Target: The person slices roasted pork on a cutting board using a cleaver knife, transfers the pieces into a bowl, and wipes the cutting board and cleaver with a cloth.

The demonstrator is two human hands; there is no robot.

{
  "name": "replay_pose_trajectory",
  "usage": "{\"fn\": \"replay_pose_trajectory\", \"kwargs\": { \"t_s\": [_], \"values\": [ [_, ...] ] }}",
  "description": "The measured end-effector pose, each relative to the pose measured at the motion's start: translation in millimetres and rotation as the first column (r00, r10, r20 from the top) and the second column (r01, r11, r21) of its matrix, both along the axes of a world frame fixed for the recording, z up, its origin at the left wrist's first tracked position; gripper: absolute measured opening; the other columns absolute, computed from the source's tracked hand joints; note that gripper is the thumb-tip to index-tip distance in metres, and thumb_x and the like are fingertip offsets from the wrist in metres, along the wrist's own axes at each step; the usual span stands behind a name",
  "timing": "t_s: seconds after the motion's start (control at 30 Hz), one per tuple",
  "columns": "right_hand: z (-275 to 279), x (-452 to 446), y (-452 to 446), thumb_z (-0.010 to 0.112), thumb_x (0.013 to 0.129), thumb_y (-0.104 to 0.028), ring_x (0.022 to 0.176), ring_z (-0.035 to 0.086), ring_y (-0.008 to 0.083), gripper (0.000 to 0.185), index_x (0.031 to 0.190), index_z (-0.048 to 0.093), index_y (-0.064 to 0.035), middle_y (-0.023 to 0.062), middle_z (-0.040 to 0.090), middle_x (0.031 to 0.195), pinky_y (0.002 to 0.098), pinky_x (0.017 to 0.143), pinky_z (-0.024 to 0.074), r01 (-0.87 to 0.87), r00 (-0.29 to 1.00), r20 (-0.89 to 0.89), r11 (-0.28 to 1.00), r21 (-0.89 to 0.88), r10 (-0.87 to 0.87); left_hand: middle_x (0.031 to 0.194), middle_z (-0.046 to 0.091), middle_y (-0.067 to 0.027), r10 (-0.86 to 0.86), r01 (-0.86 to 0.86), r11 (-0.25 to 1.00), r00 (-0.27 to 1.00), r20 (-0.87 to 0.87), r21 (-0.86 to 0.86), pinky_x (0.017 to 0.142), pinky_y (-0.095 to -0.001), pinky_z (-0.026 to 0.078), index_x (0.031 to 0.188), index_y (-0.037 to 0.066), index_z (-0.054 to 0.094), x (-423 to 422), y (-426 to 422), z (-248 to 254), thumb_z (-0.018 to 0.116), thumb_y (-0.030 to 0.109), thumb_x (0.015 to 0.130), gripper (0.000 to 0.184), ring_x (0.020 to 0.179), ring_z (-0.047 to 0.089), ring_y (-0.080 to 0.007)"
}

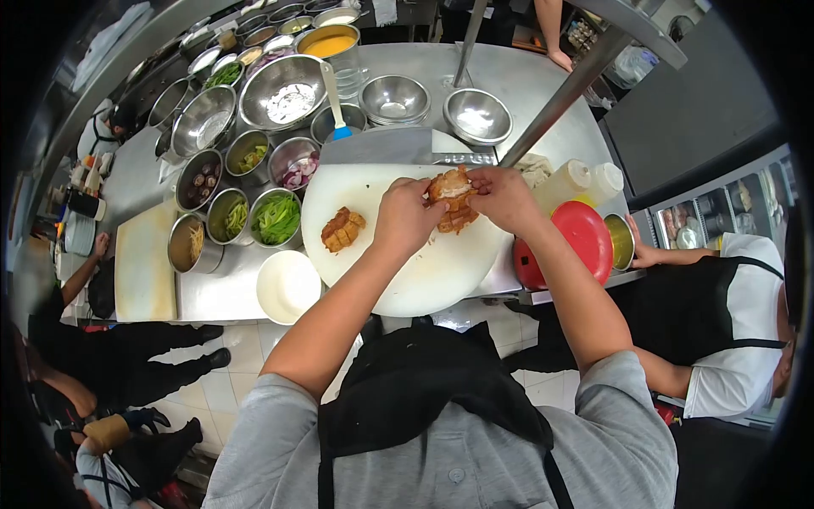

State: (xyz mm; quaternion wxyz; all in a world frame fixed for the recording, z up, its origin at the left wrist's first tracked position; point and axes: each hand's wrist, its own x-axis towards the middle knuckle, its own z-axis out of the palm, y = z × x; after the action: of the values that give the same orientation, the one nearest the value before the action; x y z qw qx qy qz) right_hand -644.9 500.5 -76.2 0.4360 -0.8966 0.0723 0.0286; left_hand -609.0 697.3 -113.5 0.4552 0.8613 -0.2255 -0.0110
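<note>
On the round white cutting board [407, 284], my left hand [402, 217] and my right hand [506, 201] pinch a piece of browned, crisp-crusted meat [450, 184] between them. Its pale inside faces up. More of the cut meat [459, 217] lies right under it, between my hands. To the left sits a separate scored portion of browned meat [342, 230], with a few crumbs around the board. Behind my hands, along the board's far edge, rests a cleaver [373, 147] with its metal handle pointing right.
A white bowl [289, 287] stands left of the board's near edge. Metal pots of chopped greens [276, 220] and red onion [297, 163] crowd the left. Red plastic lid [582, 242] and squeeze bottles [570, 180] are at right, beside a co-worker [729, 297]. A slanted metal post [564, 97] rises behind.
</note>
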Motion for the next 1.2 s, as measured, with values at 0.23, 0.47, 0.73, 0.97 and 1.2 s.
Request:
{"fn": "replay_pose_trajectory", "kwargs": {
  "t_s": [0.23, 0.47, 0.73, 0.97, 1.2],
  "values": [
    [-14, -10, -2, 0.073, 0.075, -0.011, 0.093, 0.07, 0.027, 0.051, 0.125, 0.066, 0.0006, 0.0179, 0.071, 0.106, 0.0345, 0.085, 0.0554, -0.027, 1.0, -0.002, 0.997, -0.065, 0.027, 0.094, 0.066, -0.0152, 0.025, -0.02, 0.998, 0.995, -0.101, 0.054, 0.075, -0.0332, 0.055, 0.125, -0.006, 0.065, -10, 0, -10, 0.08, 0.015, 0.078, 0.053, 0.08, 0.065, -0.0209],
    [-29, -12, 0, 0.068, 0.076, -0.005, 0.09, 0.068, 0.0293, 0.053, 0.129, 0.064, -0.0049, 0.0185, 0.068, 0.103, 0.0372, 0.085, 0.054, -0.014, 0.992, 0.124, 0.986, -0.165, 0.035, 0.102, 0.063, -0.0143, 0.02, -0.03, 0.998, 0.983, -0.182, -0.051, 0.078, -0.0275, 0.056, 0.134, -0.005, 0.058, -11, -4, -17, 0.079, 0.003, 0.076, 0.063, 0.081, 0.067, -0.0168],
    [-31, -18, -8, 0.07, 0.075, -0.006, 0.089, 0.067, 0.0276, 0.053, 0.129, 0.065, -0.0052, 0.0175, 0.068, 0.104, 0.0363, 0.084, 0.0537, -0.021, 0.994, 0.103, 0.997, -0.074, 0.028, 0.101, 0.062, -0.0141, 0.043, -0.069, 0.993, 0.969, -0.243, -0.097, 0.078, -0.0276, 0.058, 0.134, -0.008, 0.056, -24, -8, -18, 0.077, 0.002, 0.079, 0.06, 0.083, 0.067, -0.0162],
    [-25, -19, -6, 0.073, 0.074, -0.008, 0.096, 0.068, 0.0263, 0.057, 0.129, 0.063, -0.0015, 0.0176, 0.068, 0.109, 0.0345, 0.087, 0.0542, -0.013, 0.998, 0.057, 0.997, -0.074, 0.017, 0.105, 0.063, -0.0149, 0.033, -0.053, 0.993, 0.984, -0.176, -0.108, 0.079, -0.0279, 0.058, 0.135, -0.011, 0.053, -22, -5, -24, 0.078, 0.005, 0.079, 0.064, 0.087, 0.067, -0.0169],
    [-15, -24, -6, 0.075, 0.074, -0.008, 0.106, 0.067, 0.026, 0.058, 0.13, 0.061, 0.0009, 0.0163, 0.068, 0.119, 0.0346, 0.093, 0.0534, 0.028, 0.999, 0.032, 0.998, -0.057, -0.026, 0.118, 0.064, -0.019, 0.042, -0.058, 0.994, 0.986, -0.162, -0.097, 0.083, -0.0308, 0.057, 0.136, -0.012, 0.051, -25, 6, -21, 0.079, 0.009, 0.079, 0.067, 0.093, 0.069, -0.0213]
  ]
}}
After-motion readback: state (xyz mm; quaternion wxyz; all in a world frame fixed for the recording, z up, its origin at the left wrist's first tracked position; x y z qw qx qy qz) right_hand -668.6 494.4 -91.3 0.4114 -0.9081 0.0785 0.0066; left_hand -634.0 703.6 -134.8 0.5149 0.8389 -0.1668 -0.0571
